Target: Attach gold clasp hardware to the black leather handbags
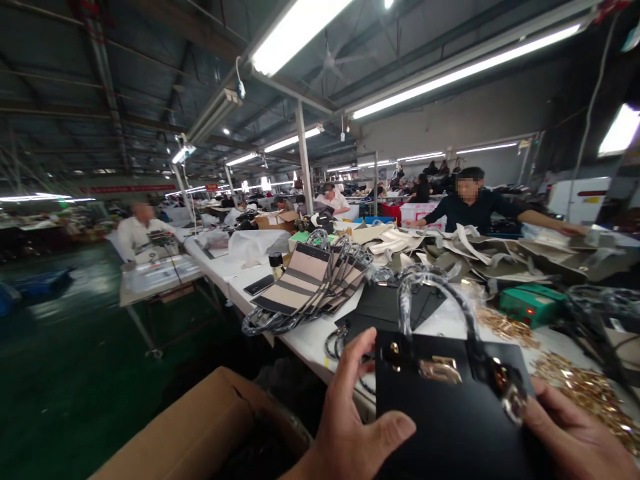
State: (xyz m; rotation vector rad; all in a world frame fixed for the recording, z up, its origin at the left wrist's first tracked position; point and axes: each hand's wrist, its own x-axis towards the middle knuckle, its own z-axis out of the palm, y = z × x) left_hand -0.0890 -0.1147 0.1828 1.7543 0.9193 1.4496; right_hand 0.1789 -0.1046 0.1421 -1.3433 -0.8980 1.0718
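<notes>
A black panel-like handbag piece (440,413) is upright close in front of me at lower right. It has gold-coloured metal fittings (440,370) near its top edge and plastic-wrapped loop handles (467,310) above. My right hand (575,427) grips its right edge, near a gold clasp part (513,403). My left hand (350,413) is at its left edge, fingers spread apart, with the thumb over the front face. Whether the left thumb presses on it I cannot tell. The fingers of my right hand are partly hidden behind the piece.
Fanned beige-and-dark bag pieces (295,280) lie on the long white table (240,267). Gold metal parts (580,380) and a green box with a red light (533,303) are at right. A cardboard box (190,427) stands lower left. A co-worker (467,203) works across the table.
</notes>
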